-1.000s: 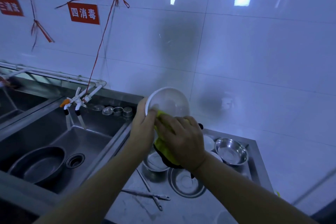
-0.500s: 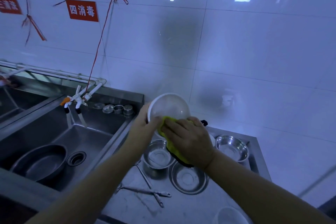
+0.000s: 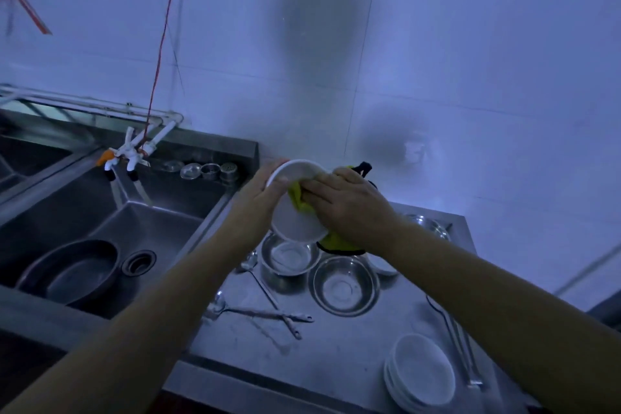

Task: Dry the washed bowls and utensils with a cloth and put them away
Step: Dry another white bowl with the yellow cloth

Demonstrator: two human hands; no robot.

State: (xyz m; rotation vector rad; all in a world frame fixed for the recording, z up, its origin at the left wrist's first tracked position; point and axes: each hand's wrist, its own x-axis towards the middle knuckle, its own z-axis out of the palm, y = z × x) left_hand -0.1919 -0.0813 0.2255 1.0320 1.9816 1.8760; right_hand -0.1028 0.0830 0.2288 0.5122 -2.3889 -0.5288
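Note:
My left hand (image 3: 258, 202) grips the rim of a white bowl (image 3: 294, 222), held tilted above the steel counter (image 3: 336, 356). My right hand (image 3: 349, 208) presses a yellow cloth (image 3: 297, 197) into the bowl; the cloth's lower part hangs below my wrist. Under the bowl stand two steel bowls (image 3: 290, 257) (image 3: 344, 286), with a third steel bowl (image 3: 428, 223) at the back right. A stack of white bowls (image 3: 421, 376) sits at the front right. Spoons (image 3: 255, 311) lie on the counter's left part, more utensils (image 3: 460, 343) on its right.
A deep steel sink (image 3: 144, 228) lies to the left with a dark basin (image 3: 72, 274) in it and a drain (image 3: 138, 262). White taps (image 3: 129, 153) stick out over it. Small steel cups (image 3: 210, 171) line the back ledge. A tiled wall rises behind.
The view has tilted down, showing more of the counter and the white stack. My right hand with the cloth has shifted round inside the bowl, which is lower and more tilted.

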